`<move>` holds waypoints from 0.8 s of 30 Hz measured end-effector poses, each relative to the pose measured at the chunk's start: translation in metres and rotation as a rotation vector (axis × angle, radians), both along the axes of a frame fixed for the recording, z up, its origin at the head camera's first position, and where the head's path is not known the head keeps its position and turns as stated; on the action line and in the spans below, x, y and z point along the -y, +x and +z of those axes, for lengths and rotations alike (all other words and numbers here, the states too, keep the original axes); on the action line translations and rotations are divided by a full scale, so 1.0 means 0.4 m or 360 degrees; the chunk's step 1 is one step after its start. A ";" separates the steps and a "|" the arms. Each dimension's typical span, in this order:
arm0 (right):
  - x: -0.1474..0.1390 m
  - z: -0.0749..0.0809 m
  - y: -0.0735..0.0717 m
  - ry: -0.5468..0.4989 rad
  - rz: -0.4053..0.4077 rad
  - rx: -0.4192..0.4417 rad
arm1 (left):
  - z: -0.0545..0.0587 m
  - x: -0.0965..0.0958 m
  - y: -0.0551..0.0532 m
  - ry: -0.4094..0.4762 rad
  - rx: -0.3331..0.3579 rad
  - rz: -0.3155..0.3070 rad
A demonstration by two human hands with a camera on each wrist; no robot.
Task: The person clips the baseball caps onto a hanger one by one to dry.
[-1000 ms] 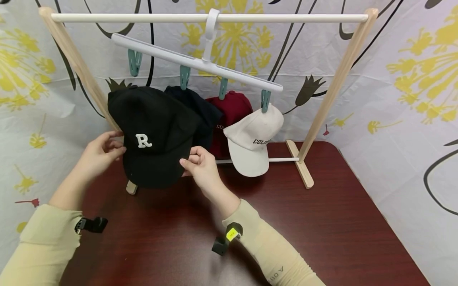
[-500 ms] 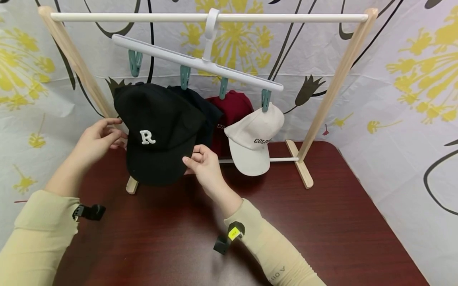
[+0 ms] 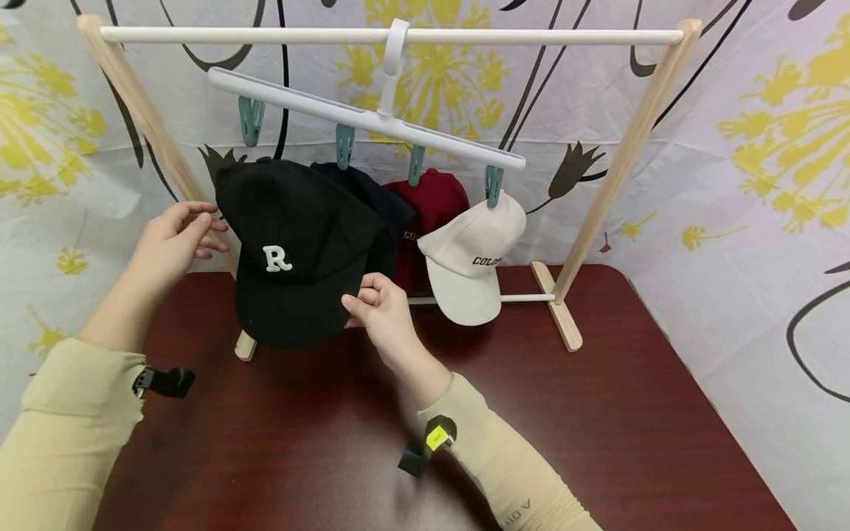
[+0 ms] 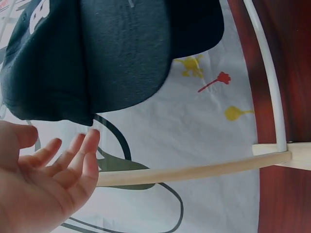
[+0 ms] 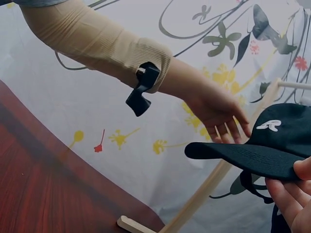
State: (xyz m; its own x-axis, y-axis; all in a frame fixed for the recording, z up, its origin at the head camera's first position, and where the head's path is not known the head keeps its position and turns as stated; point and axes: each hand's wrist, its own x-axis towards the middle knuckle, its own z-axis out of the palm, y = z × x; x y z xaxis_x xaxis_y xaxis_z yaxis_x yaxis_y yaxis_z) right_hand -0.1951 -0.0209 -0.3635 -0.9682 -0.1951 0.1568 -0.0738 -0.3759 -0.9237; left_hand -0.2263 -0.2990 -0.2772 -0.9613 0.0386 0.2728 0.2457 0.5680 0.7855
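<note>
My right hand (image 3: 385, 313) pinches the brim of a black baseball cap (image 3: 312, 221) between thumb and fingers; the cap has a white R on its front. In the right wrist view, the thumb lies on top of the brim (image 5: 233, 154) and the fingers underneath. Beside the cap's left side is my left hand (image 3: 169, 243), its fingers loosely bent and holding nothing. The left wrist view shows that palm (image 4: 48, 189) open, fingertips close to the cap's edge. Above the black cap, the leftmost green clip (image 3: 251, 120) hangs with nothing in it.
A white hanger (image 3: 299, 99) tilts down to the right on the rack's white rod (image 3: 531, 36). From its other clips hang a navy cap (image 3: 392, 214), a maroon cap (image 3: 434, 193) and a white cap (image 3: 474, 236). The wooden rack (image 3: 627, 155) stands on a dark red table (image 3: 564, 435).
The black cap has shifted slightly to the right, with my right hand on its brim. My left hand has let go of its side and risen a little.
</note>
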 end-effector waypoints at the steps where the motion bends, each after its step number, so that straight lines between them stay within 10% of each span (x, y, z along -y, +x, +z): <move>1: 0.000 0.000 0.000 -0.0008 -0.0001 0.0000 | 0.004 -0.002 -0.001 0.0011 -0.0025 0.0024; 24: -0.008 -0.019 0.000 -0.0030 0.0012 0.0019 | 0.113 -0.072 -0.056 -0.0016 -0.0175 0.0181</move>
